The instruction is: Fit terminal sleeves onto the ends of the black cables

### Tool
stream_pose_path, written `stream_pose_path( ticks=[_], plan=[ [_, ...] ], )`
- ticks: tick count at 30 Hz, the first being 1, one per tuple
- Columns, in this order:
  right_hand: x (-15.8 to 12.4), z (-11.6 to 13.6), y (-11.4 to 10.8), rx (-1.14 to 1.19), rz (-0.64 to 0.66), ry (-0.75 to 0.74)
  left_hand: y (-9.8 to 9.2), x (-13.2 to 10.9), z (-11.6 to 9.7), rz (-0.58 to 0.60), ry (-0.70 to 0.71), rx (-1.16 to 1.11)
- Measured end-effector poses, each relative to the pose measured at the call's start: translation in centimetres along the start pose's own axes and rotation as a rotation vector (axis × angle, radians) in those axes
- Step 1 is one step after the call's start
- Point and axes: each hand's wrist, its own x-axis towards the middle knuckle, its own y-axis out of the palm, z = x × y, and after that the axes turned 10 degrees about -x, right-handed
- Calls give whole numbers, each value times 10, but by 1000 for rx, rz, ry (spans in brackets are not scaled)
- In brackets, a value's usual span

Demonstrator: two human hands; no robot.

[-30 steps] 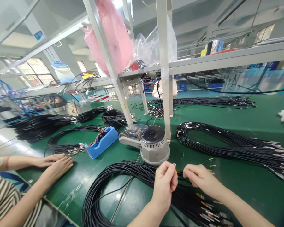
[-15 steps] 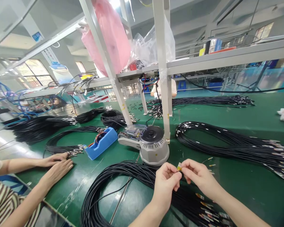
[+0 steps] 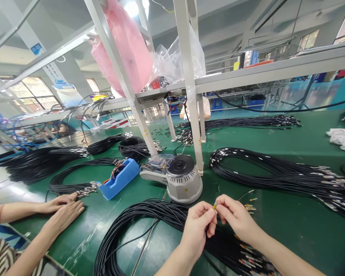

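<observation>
Nearest the camera, the left hand (image 3: 197,228) and the right hand (image 3: 235,216) are now meeting fingertip to fingertip, where a second ago they were standing apart; both are pinching closed on one small yellow-tipped cable end (image 3: 214,207), so the work on that end appears to be under way rather than being set up; the end is sitting between the two hands, just above the near cable bundle (image 3: 138,226), which is coiling across the green table (image 3: 290,222) beneath the wrists.

To the near left, a co-worker's two hands (image 3: 63,207) are resting flat on the table, having barely shifted, one overlapping the other, fingers loosely spread and holding nothing that I can see.

Just beyond the pinching hands, one grey round tape dispenser (image 3: 179,179) is standing beside a white frame post (image 3: 189,88); left of it, one blue tape holder (image 3: 119,178) is lying at an angle.

Counting outward: two hands of the wearer, two of the co-worker, one grey dispenser, one blue holder; several loose yellow-tipped pieces (image 3: 248,205) are lying to the right of the hands, too small to count surely; black cable bundles are numbering at least five, with one large loop (image 3: 276,172) to the right and others farther left and at the far side; one pink bag (image 3: 123,46) is hanging overhead.
</observation>
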Motion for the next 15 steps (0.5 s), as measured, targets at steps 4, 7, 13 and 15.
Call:
stream_pose_path(
  ticks=[4, 7, 13, 15],
  plan=[
    [-2, -3, 0, 48, 13, 23, -3, 1, 0, 40, -33, 1],
    [-2, -6, 1, 125, 32, 39, -4, 2, -2, 77, -55, -4],
    [2, -4, -4, 402, 103, 70, -6, 1, -2, 201, -117, 34],
    [2, -1, -5, 419, 118, 64, -6, 0, -2, 219, -132, 95]
  ],
)
